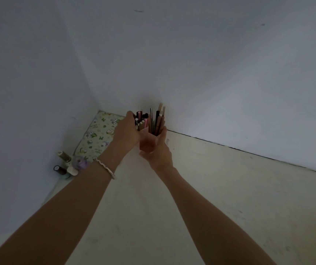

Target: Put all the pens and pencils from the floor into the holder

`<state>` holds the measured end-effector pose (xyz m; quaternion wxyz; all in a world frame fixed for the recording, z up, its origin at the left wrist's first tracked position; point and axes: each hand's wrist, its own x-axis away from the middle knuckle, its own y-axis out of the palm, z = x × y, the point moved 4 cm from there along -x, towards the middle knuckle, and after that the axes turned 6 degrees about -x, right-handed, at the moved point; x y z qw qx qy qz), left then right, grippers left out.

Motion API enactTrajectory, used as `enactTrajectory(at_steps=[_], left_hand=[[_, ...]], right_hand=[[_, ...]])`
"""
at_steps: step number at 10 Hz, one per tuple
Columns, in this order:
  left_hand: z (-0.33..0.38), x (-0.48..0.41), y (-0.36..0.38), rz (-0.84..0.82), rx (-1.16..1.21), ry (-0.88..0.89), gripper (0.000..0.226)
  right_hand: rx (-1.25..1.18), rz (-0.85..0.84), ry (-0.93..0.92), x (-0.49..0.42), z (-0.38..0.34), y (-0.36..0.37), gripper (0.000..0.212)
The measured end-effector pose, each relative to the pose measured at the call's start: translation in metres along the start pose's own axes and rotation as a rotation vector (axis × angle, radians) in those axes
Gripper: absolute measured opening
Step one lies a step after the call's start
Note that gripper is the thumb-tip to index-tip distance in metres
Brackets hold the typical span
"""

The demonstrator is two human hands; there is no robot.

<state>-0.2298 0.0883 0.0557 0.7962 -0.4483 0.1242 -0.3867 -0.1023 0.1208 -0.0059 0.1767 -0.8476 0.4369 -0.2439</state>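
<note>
Right hand cups holder; left hand grips pens; bottles beside.

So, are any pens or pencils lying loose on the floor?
No, the visible floor shows none; the pens and pencils stand in the pink holder.

The floor is pale, bare and faintly scuffed, and it meets the white walls along a dark seam. In the far left corner a flat cushion printed with green and purple figures lies on it, pushed against both walls. Just beside the cushion's near edge, along the left wall, a small cluster of bottles rests on the floor.
</note>
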Motion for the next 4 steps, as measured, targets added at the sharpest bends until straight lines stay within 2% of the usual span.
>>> enactTrajectory(at_steps=[1,3,4], left_hand=[[-0.005,-0.007,0.000,0.027,0.063,0.043,0.047],[0.002,-0.007,0.001,0.007,-0.040,0.006,0.043],[0.009,0.006,-0.008,-0.013,-0.010,-0.040,0.065]], right_hand=[[0.006,0.011,0.026,-0.008,0.000,0.005,0.122],[0.009,0.049,0.048,-0.009,0.004,0.006,0.124],[-0.061,0.019,0.031,-0.002,-0.003,0.001,0.130]])
